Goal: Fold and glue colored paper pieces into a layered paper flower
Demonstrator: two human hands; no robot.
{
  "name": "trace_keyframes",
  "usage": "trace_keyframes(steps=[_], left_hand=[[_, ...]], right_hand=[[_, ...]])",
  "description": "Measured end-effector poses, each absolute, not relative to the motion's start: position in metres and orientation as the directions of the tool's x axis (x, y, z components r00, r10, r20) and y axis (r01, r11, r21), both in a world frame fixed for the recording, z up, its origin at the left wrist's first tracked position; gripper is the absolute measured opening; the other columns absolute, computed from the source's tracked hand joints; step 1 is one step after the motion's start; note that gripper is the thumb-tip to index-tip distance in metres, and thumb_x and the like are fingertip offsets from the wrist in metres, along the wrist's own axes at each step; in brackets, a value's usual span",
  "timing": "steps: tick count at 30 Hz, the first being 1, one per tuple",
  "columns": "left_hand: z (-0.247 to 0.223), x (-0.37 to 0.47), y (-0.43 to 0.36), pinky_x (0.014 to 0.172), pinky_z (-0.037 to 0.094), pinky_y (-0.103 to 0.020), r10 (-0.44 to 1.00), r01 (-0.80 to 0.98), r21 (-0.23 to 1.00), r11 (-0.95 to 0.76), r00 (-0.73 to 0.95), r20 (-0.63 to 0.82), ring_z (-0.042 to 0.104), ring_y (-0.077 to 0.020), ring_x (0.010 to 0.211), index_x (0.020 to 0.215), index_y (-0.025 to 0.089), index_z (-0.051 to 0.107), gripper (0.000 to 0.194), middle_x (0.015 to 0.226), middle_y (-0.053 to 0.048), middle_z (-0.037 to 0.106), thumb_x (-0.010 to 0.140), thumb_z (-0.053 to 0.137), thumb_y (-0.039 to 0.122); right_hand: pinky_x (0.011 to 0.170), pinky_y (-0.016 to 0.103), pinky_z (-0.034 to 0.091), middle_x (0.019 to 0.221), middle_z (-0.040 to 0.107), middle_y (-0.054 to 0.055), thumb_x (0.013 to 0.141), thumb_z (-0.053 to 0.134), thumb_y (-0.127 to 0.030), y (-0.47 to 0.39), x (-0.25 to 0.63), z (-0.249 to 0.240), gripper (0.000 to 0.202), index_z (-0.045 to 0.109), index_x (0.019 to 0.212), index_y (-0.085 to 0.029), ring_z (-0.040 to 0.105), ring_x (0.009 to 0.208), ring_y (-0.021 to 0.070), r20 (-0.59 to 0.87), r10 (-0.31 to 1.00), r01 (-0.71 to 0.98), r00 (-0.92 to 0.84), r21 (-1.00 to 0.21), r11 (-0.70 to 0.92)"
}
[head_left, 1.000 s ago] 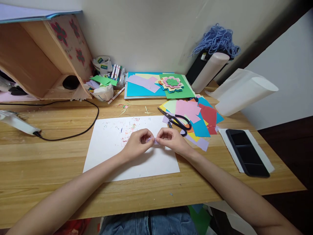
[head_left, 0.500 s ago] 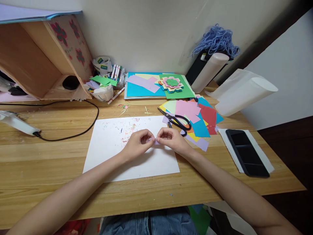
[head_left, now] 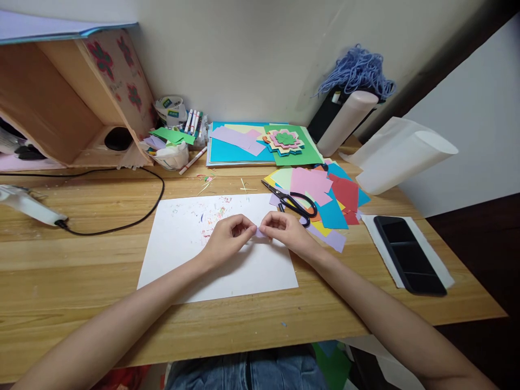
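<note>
A small piece of purple paper (head_left: 259, 234) is pinched between my left hand (head_left: 229, 237) and my right hand (head_left: 285, 228). Both hands are closed at the fingertips, close together, and the fingers hide much of the piece. Beneath them lies a white sheet of paper (head_left: 179, 265) with coloured specks and marks on its upper half. Just beyond my right hand, black-handled scissors (head_left: 290, 200) rest on a pile of coloured paper pieces (head_left: 311, 184). Farther back, a layered paper flower (head_left: 284, 140) sits on a green sheet (head_left: 314, 151).
A glue gun (head_left: 32, 205) with a black cord lies at the left, before an open box (head_left: 117, 92). Markers (head_left: 193, 122) and a scrap-filled cup (head_left: 173, 156) stand at the back. On the right are a phone (head_left: 410, 254), a white paper roll (head_left: 406, 157) and blue yarn (head_left: 357, 73).
My hands stay in nearly the same place, still pinching the purple paper. A little more of the piece shows between the fingertips. The whole view has shifted very slightly.
</note>
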State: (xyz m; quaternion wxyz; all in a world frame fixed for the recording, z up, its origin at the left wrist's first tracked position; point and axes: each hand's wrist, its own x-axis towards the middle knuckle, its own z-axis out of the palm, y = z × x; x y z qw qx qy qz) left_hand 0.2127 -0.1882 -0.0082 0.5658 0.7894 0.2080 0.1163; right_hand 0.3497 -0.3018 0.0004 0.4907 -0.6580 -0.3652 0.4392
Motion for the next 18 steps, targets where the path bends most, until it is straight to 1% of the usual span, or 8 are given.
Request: trace_keyframes(steps=[4, 7, 9, 15, 18], left_hand=[[-0.0087, 0.2120, -0.1870, 0.056, 0.038, -0.024, 0.505, 0.198, 0.931, -0.306, 0.863, -0.017, 0.050, -0.0113, 0.058, 0.073, 0.016, 0.058, 0.021, 0.063, 0.000, 0.057, 0.080, 0.050, 0.035], [-0.0086, 0.2120, -0.1862, 0.055, 0.038, -0.024, 0.508, 0.190, 0.937, -0.294, 0.861, -0.015, 0.050, -0.0110, 0.057, 0.073, 0.016, 0.058, 0.022, 0.062, 0.000, 0.057, 0.080, 0.051, 0.035], [-0.0086, 0.2123, -0.1863, 0.056, 0.038, -0.024, 0.500, 0.182, 0.943, -0.277, 0.866, -0.020, 0.050, -0.0110, 0.057, 0.073, 0.016, 0.058, 0.022, 0.064, 0.000, 0.057, 0.080, 0.051, 0.036], [-0.0069, 0.2128, -0.1875, 0.061, 0.039, -0.025, 0.468, 0.168, 0.957, -0.235, 0.883, -0.040, 0.052, -0.0118, 0.064, 0.074, 0.015, 0.059, 0.023, 0.070, -0.002, 0.060, 0.080, 0.051, 0.035], [-0.0036, 0.2131, -0.1848, 0.061, 0.038, -0.024, 0.441, 0.162, 0.970, -0.182, 0.895, -0.066, 0.050, -0.0111, 0.063, 0.070, 0.015, 0.059, 0.023, 0.067, -0.001, 0.058, 0.081, 0.050, 0.033]], right_hand=[[0.057, 0.025, 0.039, 0.066, 0.052, -0.002, 0.073, 0.061, -0.035, -0.3019, 0.3508, -0.0027, 0.019, 0.054, 0.072, -0.016, 0.049, 0.059, 0.0103, -0.204, 0.923, 0.042, 0.325, -0.972, -0.230], [0.059, 0.025, 0.040, 0.070, 0.053, -0.001, 0.073, 0.062, -0.036, -0.3013, 0.3500, -0.0034, 0.021, 0.054, 0.076, -0.017, 0.050, 0.060, 0.0105, -0.204, 0.933, 0.009, 0.297, -0.976, -0.217], [0.058, 0.025, 0.041, 0.072, 0.054, 0.000, 0.072, 0.063, -0.037, -0.3008, 0.3482, -0.0025, 0.023, 0.054, 0.078, -0.017, 0.050, 0.062, 0.0107, -0.203, 0.931, -0.010, 0.303, -0.978, -0.210], [0.056, 0.024, 0.039, 0.069, 0.053, 0.000, 0.070, 0.064, -0.039, -0.3005, 0.3449, 0.0011, 0.024, 0.055, 0.073, -0.016, 0.048, 0.061, 0.0105, -0.214, 0.916, -0.015, 0.340, -0.975, -0.223], [0.057, 0.024, 0.039, 0.069, 0.054, 0.000, 0.071, 0.063, -0.036, -0.3015, 0.3478, 0.0012, 0.022, 0.055, 0.074, -0.016, 0.049, 0.061, 0.0104, -0.222, 0.922, 0.004, 0.319, -0.972, -0.235]])
